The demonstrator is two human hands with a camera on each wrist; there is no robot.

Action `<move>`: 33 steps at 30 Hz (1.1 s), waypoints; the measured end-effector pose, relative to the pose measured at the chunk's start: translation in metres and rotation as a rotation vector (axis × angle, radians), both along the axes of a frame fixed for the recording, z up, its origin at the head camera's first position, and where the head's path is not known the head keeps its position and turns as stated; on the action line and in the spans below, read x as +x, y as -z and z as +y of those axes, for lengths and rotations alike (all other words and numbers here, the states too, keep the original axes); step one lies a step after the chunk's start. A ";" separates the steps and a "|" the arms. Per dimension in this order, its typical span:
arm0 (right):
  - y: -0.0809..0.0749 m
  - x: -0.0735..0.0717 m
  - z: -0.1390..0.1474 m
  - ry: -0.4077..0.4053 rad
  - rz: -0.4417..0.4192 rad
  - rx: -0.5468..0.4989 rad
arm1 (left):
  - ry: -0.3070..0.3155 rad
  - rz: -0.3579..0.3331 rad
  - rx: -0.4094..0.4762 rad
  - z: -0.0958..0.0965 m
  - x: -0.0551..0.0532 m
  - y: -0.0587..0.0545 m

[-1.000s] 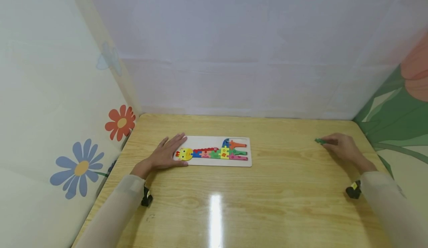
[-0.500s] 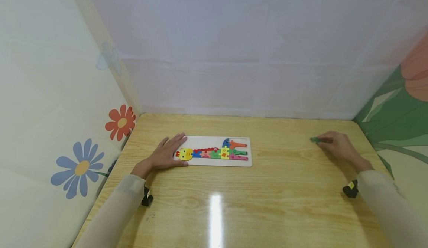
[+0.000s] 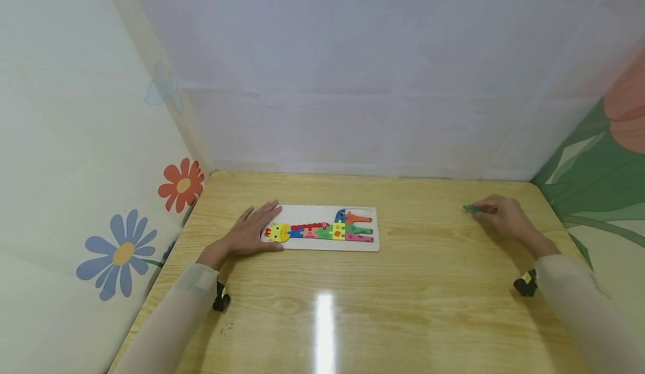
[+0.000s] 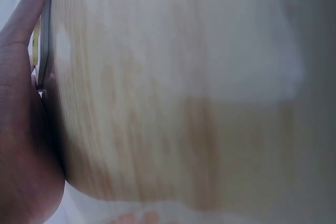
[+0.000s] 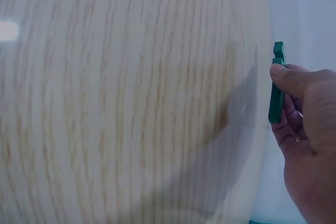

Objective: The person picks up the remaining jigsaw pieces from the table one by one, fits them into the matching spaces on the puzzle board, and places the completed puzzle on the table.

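A white puzzle board point(image 3: 302, 213) with a colourful giraffe lies left of the table's middle, its yellow head point(image 3: 277, 232) at the left end. My left hand point(image 3: 247, 234) rests on that end, fingers spread over the far corner and thumb along the near edge. Orange, green and pink legs point right; an unfilled white recess shows above the orange leg point(image 3: 359, 218). On the right, my right hand point(image 3: 506, 217) pinches a small green puzzle piece point(image 5: 276, 93) between thumb and fingers, seen edge-on in the right wrist view. Part of the piece is hidden by the thumb.
Both hands work over a light wooden table point(image 3: 403, 284). A white cloth wall point(image 3: 353, 111) rises behind it. Flower-printed panels point(image 3: 121, 253) stand along the left and right sides.
My right hand has moved a little left with the green puzzle piece, bringing it nearer the board. My left hand and the board have stayed in place.
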State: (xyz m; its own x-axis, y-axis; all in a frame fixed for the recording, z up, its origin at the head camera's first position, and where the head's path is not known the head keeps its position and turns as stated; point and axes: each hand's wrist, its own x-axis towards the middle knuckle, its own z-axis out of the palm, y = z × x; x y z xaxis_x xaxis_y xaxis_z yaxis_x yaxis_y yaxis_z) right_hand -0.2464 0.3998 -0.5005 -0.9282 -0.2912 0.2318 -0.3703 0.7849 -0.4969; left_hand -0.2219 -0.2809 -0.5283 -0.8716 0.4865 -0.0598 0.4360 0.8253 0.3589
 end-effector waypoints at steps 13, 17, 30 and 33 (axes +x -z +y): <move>-0.006 -0.004 -0.011 -0.045 0.050 -0.010 | -0.004 -0.009 0.002 0.001 0.001 -0.001; -0.009 -0.005 -0.015 -0.068 0.062 -0.014 | -0.008 -0.015 0.006 0.002 0.002 -0.002; -0.012 -0.008 -0.026 -0.113 0.085 -0.001 | -0.004 -0.008 0.009 0.001 0.001 -0.001; -0.014 -0.008 -0.029 -0.115 0.087 0.005 | 0.000 -0.008 0.003 0.001 0.001 -0.002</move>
